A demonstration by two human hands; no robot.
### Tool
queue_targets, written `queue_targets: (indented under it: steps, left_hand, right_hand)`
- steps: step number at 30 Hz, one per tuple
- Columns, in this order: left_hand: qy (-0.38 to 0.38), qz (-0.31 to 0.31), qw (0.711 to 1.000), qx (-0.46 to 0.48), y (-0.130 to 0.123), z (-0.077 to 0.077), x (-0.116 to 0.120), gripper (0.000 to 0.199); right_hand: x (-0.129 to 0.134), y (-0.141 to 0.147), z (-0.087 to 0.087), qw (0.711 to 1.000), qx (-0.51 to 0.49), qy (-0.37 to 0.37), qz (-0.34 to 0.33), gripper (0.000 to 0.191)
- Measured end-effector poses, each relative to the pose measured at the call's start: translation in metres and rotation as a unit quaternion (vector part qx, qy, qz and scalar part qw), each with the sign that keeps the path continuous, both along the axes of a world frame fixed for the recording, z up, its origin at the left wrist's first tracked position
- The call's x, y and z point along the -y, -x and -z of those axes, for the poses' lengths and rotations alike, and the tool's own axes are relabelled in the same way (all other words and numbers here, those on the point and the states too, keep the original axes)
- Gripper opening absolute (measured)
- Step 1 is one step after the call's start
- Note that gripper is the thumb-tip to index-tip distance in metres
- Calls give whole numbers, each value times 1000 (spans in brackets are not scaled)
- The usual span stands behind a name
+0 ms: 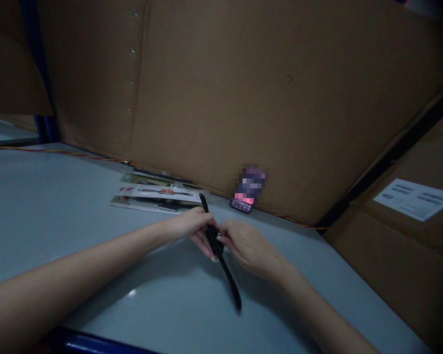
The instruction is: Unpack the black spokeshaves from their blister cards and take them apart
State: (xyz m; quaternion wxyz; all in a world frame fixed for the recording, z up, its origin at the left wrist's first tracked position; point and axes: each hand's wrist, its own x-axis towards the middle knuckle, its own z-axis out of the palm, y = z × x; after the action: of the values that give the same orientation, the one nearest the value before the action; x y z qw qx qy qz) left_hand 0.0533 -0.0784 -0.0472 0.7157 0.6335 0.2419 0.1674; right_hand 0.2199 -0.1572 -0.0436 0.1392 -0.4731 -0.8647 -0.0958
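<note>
A long, slim black object [230, 278], shaped like a wiper blade with a thicker middle and tapered ends, is held at a slant above the table. My left hand [194, 227] is closed around its upper middle, the thumb lying across it. At the thicker middle part, my right hand [239, 242] pinches with thumb and fingers from the right side. My fingers partly hide that middle part, so its details cannot be made out. The lower end points toward me and hangs free.
Several flat, long packages [162, 191] lie stacked behind my left hand. A phone [242, 202] with a lit screen leans against the cardboard wall [221, 98]. A thin red-yellow wire [92, 156] runs along the back edge of the grey table [162, 314]. Cardboard with a white label [415, 199] stands right.
</note>
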Motion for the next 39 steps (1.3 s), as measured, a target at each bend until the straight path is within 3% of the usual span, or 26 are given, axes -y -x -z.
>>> queue_targets:
  steps: [4, 8, 11, 15, 19, 24, 29, 32, 35, 39]
  left_hand:
    - [16, -1, 1000, 6, 1, 2, -6, 24]
    - [32, -22, 999, 18, 2, 0, -7, 22]
    - [36, -56, 998, 13, 2, -4, -4, 19]
    - [48, -91, 994, 29, 0, -8, 4, 14]
    - [46, -103, 993, 48, -3, -8, 7, 13]
    - [52, -109, 991, 64, -3, -8, 7, 14]
    - [58, -121, 988, 74, -2, -9, 8, 10]
    - [71, -135, 985, 80, -3, -8, 7, 11]
    - [81, -139, 984, 78, -4, -8, 7, 9]
    - [63, -142, 984, 84, -3, -8, 10, 14]
  right_hand:
    - [-10, -13, 2, 997, 5, -71, -29, 17]
    - [-17, -30, 4, 991, -16, -132, 1, 17]
    - [-15, -28, 3, 990, -68, -107, 64, 20]
    - [-6, -5, 3, 990, -84, -33, 109, 38]
    - [-2, 9, 3, 983, -91, -30, 158, 36]
    - [-5, -1, 0, 992, -58, -70, 93, 14]
    - [-16, -25, 1, 989, 9, -142, 35, 19]
    - [-17, -30, 4, 984, -55, -161, 59, 19]
    - [-13, -20, 6, 978, -144, -114, 95, 14]
    - [-6, 0, 8, 977, -149, -66, 139, 26]
